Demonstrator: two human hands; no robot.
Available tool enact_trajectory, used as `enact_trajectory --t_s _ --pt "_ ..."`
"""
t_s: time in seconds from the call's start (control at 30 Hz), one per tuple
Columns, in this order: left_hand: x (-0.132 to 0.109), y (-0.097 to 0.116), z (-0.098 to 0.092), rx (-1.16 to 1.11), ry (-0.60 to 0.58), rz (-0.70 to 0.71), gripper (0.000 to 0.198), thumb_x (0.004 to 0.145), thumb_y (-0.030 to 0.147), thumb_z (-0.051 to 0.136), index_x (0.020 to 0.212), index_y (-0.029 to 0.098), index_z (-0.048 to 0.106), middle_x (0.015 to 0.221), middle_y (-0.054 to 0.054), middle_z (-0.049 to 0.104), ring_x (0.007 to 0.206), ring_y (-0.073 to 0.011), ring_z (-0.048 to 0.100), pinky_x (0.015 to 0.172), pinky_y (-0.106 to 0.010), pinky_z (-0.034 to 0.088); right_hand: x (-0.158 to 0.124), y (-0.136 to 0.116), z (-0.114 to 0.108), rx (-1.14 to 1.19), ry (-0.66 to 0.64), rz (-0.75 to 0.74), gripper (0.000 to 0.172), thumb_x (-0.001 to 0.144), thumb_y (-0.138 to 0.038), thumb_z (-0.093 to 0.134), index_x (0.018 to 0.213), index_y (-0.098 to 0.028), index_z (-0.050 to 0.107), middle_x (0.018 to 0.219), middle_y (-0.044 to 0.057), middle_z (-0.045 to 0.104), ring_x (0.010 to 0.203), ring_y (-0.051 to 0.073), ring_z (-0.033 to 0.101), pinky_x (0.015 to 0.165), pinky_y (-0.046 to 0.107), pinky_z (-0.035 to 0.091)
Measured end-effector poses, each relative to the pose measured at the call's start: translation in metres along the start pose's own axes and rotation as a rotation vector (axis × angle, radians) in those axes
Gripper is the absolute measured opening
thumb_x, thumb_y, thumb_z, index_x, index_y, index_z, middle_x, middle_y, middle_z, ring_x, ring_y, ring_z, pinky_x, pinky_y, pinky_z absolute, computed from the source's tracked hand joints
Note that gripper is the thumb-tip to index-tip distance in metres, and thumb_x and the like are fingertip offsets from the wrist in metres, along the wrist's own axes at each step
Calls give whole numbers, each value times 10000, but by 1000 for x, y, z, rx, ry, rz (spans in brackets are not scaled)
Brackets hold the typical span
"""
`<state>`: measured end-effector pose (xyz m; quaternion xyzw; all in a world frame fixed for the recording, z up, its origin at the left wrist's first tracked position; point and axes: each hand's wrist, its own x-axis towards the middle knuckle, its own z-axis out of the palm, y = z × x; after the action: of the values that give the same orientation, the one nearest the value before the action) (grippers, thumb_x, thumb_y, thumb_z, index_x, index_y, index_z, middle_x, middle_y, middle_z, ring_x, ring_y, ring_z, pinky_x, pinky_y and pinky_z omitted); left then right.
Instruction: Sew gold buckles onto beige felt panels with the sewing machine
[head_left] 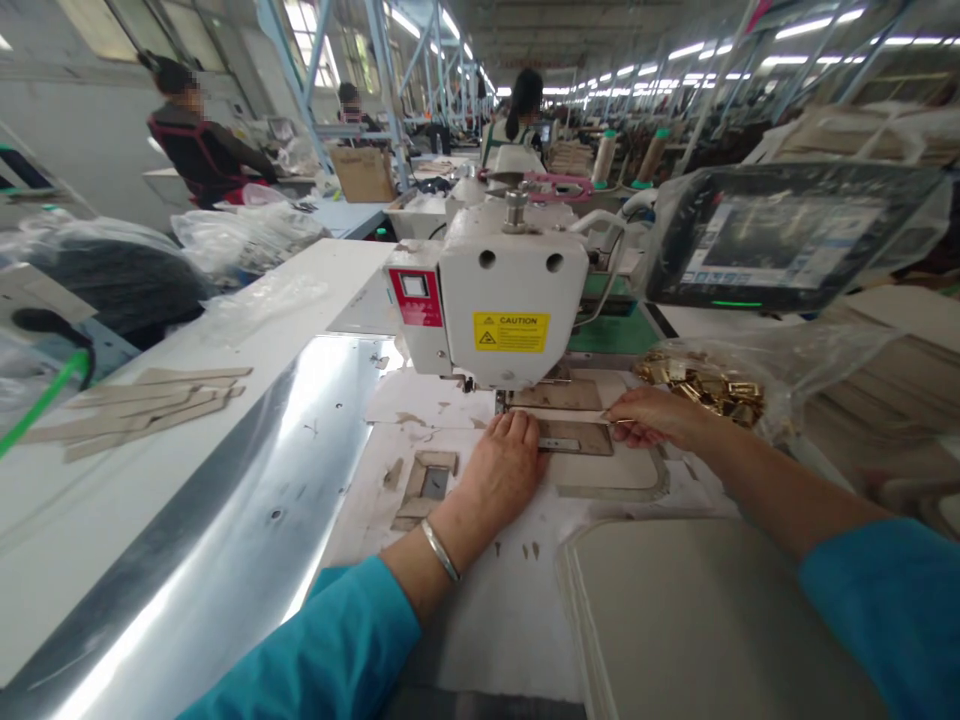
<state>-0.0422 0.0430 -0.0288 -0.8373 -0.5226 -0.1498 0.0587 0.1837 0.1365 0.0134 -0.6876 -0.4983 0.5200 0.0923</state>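
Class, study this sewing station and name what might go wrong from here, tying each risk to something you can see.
The left hand presses a beige fabric panel right beside the white industrial sewing machine head, so fingers might stray under it. The thin metal bangle on that wrist could snag. The clear plastic bag of gold metal buckles by the right hand might get knocked and spill.

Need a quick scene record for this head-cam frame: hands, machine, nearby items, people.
left hand: left hand, silver bangle on wrist, fingertips on a pale strip
right hand: right hand, fingertips at the strip's other end
under hands: tan panel
machine: white industrial sewing machine head, yellow caution label
nearby: clear bag of brass buckles, touchscreen monitor, tan strips
people: seated co-worker
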Motion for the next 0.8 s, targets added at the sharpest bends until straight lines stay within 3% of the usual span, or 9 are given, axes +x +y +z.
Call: enact_trajectory --t_s 0.2,0.57,0.8 --pt "-4 -9 -2 34 -3 -3 243 909 270 555 1087 105 569 1106 -130 600 1093 -283 548 1017 -405 427 -1 -9 9 -31 1 3 164 876 -142 566 713 -121 569 504 23 619 358 62 501 351 142 342" --pt "-23 -43 -21 28 -55 -69 219 918 298 544 1065 137 563 1100 -116 606 1096 -275 557 1002 -403 446 -3 -41 48 -48 -38 -14 198 875 -133 565 679 -110 578 482 19 606 340 67 494 332 160 279" --pt "-38 -64 -29 27 -39 -99 196 929 318 528 1039 158 549 1094 -106 595 1086 -268 562 983 -412 455 2 -56 71 -39 -70 -49 194 855 -142 608 665 -110 581 487 26 613 339 71 500 338 161 309"
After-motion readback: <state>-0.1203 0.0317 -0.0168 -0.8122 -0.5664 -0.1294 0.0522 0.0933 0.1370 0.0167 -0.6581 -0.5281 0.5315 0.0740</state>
